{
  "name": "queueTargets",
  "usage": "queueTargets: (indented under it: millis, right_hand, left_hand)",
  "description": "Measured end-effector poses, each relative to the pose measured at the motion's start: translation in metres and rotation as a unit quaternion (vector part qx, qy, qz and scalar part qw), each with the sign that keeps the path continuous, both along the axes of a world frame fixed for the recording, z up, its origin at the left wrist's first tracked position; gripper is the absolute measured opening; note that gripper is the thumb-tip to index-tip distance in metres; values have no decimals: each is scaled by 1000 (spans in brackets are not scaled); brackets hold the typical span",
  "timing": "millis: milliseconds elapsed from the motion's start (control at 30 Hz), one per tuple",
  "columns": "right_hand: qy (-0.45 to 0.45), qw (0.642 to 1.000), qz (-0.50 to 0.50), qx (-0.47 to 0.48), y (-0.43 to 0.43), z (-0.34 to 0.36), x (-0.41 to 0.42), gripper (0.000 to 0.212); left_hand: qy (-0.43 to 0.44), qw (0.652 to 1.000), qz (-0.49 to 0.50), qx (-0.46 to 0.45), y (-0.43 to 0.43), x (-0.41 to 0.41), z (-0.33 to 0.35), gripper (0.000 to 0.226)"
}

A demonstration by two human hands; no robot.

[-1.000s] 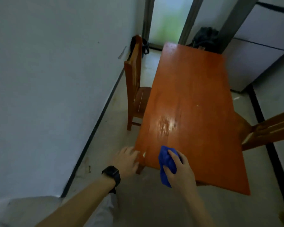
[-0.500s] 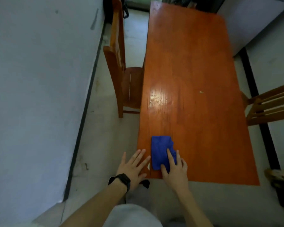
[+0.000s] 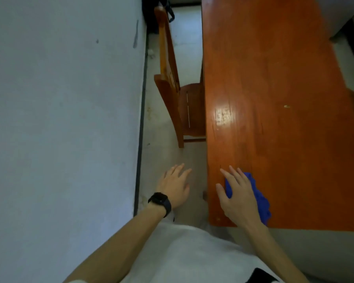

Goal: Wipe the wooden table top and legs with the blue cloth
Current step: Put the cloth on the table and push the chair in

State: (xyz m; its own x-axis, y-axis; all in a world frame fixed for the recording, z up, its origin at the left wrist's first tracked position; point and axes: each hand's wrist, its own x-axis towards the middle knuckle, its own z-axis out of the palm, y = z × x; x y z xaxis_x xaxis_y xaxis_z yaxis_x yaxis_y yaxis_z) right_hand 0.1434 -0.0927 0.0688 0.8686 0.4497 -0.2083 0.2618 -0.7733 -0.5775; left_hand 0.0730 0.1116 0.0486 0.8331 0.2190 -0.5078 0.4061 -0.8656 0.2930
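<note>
Head view: the right hand (image 3: 239,199), fingers spread, is pressing the blue cloth (image 3: 261,198) onto the counter (image 3: 274,88); the left hand (image 3: 175,186) is hovering, fingers spread.

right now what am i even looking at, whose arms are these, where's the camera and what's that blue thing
There is no machine here: a person wears a camera on the head, and it looks forward and down at their own two arms. The long orange surface is a wooden table. The right hand lies flat, fingers straight, on a blue cloth near the table's near left corner, pressing it to the top. The left hand, with a black watch on its wrist, is spread open beside the table and holds nothing. Apart from the cloth, only a small pale speck lies on the top. A wooden chair stands between table and wall.
</note>
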Motion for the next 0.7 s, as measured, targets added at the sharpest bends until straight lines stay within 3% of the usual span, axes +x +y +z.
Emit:
queueTargets:
  millis: [133,400,567,700]
  right_hand:
    - [21,1000,11,16,73,10,28,53]
    - [56,995,-76,40,232,44,82,57]
    - [63,988,-114,87,291,65,110,56]
    - [117,968,-160,157,321,68,138,55]
  left_hand:
    - [-20,999,31,13,87,11,-1,54]
    - [-95,993,41,54,288,112,29,54]
    - [-190,980,44,47,340,197,75,54]
    - [-243,969,-29,44,354,280,100,54]
